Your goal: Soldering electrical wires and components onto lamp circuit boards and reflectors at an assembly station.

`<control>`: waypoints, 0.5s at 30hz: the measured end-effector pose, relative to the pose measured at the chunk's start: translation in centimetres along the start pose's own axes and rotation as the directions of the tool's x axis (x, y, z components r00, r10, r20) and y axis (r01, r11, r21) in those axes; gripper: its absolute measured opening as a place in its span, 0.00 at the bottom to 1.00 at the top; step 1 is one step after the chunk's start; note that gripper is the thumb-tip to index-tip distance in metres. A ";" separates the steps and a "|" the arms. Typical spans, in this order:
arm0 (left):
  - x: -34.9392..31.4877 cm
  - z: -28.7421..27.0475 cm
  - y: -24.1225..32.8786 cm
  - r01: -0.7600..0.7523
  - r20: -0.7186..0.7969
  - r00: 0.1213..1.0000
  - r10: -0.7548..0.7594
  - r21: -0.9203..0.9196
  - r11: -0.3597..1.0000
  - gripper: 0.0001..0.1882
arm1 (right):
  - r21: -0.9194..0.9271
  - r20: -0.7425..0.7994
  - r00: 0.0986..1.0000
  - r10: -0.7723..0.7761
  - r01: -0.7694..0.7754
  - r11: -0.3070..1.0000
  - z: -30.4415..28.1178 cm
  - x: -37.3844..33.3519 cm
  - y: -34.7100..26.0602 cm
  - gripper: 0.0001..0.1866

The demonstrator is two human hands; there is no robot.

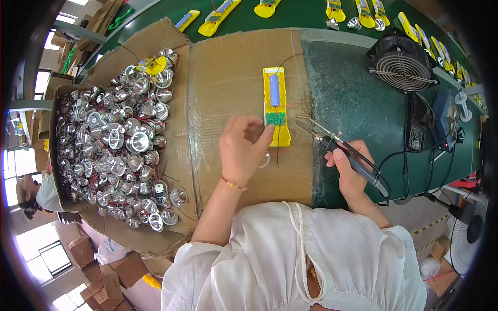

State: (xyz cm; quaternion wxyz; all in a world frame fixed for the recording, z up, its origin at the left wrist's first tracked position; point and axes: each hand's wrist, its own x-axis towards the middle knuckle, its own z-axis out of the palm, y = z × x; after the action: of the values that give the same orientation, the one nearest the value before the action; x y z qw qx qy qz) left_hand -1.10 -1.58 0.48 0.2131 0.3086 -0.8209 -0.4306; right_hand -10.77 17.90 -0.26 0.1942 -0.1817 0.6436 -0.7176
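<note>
A yellow flashlight shell half [282, 138] lies on the cardboard in front of me, with a blue cylindrical battery [274, 91] and a green circuit board [275, 118] inside it. Thin wires stick out at both ends. My left hand [239, 150] is at the shell's left side, thumb tip at the board's edge and fingers apart from the thumb. A round clear or shiny part [265, 160] shows partly beside that thumb. In my right hand [350, 168] is a soldering iron [353, 163] with a thin metal tube along it, its tip just right of the board.
A cardboard box [176, 103] of shiny reflector cups [140, 141] stands on the left. At the right are a black fan [403, 65], a blue soldering station [444, 120], a solder spool [462, 106] and cables. More yellow shells [220, 18] line the far green bench.
</note>
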 end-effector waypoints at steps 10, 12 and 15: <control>-2.7 1.1 0.0 -0.491 0.072 0.864 0.498 0.340 0.802 0.09 | -0.019 0.012 1.000 0.009 -0.009 1.000 -0.4 -0.5 -0.4 0.07; -2.6 1.0 0.1 -0.464 0.054 0.882 0.468 0.267 0.845 0.07 | -0.034 0.034 0.999 0.003 -0.002 0.999 -0.5 -0.6 -0.5 0.06; -1.8 0.4 -0.5 0.021 0.057 0.998 -0.019 -0.034 0.999 0.03 | -0.032 0.090 0.994 0.063 -0.060 0.998 0.0 -0.7 -0.6 0.06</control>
State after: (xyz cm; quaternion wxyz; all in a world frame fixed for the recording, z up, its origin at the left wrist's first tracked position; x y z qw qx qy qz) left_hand 0.15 -0.30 -0.28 0.1908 0.3008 -0.8160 -0.4552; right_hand -10.24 18.32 0.33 0.2425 -0.1971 0.6499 -0.6928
